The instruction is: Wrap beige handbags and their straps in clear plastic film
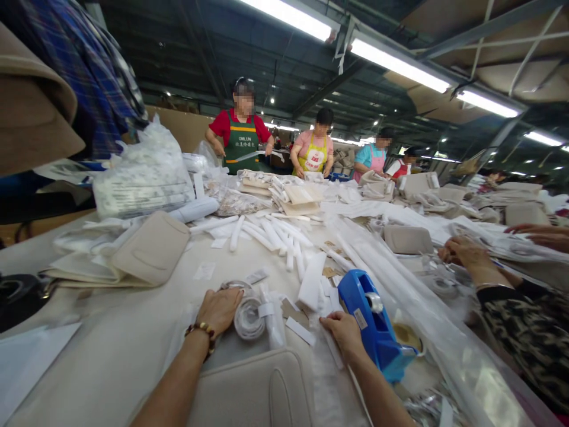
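Observation:
My left hand (221, 309), with a beaded bracelet at the wrist, has its fingers curled over a coil of whitish strip (237, 286). Just to its right lies a second coil (249, 319), beside a rolled clear plastic piece (274, 326). My right hand (344, 333) is closed in a pinch above a clear plastic sleeve (320, 379) and thin white strips; what the fingertips hold is too small to make out. Near that hand stands a blue tape dispenser (368, 320). A beige padded cover (253, 391) lies in front of me, between my forearms.
White foam tubes (271, 234) are heaped mid-table. Another beige cover (151, 249) and a full plastic bag (144, 172) lie to the left. Long plastic sheeting (413, 308) crosses the right side. A co-worker's hands (466, 255) work at far right; several people stand across the table.

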Demonstrator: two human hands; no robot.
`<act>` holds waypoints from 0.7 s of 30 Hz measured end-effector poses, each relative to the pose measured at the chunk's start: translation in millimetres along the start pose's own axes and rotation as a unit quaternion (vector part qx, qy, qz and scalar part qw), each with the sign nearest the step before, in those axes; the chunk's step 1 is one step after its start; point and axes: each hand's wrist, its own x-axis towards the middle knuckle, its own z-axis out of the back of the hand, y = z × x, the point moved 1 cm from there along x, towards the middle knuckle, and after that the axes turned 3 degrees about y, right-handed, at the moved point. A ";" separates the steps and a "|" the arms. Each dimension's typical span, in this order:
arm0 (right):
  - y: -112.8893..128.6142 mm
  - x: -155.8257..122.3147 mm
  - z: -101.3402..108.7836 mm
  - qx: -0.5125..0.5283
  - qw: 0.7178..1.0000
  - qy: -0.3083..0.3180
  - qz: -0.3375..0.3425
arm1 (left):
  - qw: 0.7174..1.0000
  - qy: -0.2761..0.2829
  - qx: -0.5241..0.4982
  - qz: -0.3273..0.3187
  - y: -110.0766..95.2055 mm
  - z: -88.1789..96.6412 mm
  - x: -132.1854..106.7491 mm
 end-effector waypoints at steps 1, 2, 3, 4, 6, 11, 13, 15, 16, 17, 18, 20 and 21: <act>1.2 -0.5 2.5 0.019 1.000 -0.006 0.000 | 1.000 0.000 0.000 0.001 -0.6 0.7 -1.0; 2.6 -2.2 6.6 0.038 0.999 -0.012 0.000 | 1.000 0.000 0.001 0.002 -1.2 1.5 -1.9; 4.4 -5.5 11.9 0.059 0.998 -0.018 0.001 | 1.000 -0.001 0.001 0.004 -1.9 2.1 -2.7; 7.2 -11.0 17.9 0.082 0.996 -0.023 0.004 | 1.000 -0.002 0.002 0.007 -2.6 2.6 -3.3; 16.1 -29.3 29.0 0.133 0.991 -0.023 0.009 | 1.000 -0.002 0.001 0.012 -3.6 3.1 -3.5; 49.6 -106.0 15.3 0.316 0.940 0.130 0.011 | 1.000 -0.002 0.001 0.021 -4.2 2.4 -2.9; 56.5 -130.0 -9.1 0.381 0.897 0.223 0.023 | 1.000 -0.001 0.005 0.022 -4.4 2.5 -4.4; 56.0 -140.0 -33.9 0.359 0.894 0.262 0.049 | 1.000 0.001 0.010 0.022 -5.0 3.3 -6.3; 53.9 -140.2 -44.0 0.330 0.903 0.267 0.064 | 1.000 0.003 0.013 0.023 -5.4 3.9 -6.7; 51.1 -138.3 -51.7 0.295 0.914 0.267 0.079 | 1.000 0.008 0.016 0.023 -5.9 4.7 -6.3; 48.2 -135.2 -56.9 0.263 0.924 0.263 0.092 | 0.999 0.015 0.019 0.025 -6.4 5.6 -5.0; 42.6 -128.9 -60.9 0.213 0.936 0.257 0.109 | 0.999 0.035 0.023 0.029 -8.0 7.8 0.9; 40.2 -126.7 -60.8 0.197 0.939 0.258 0.114 | 0.998 0.047 0.024 0.032 -9.0 8.8 5.1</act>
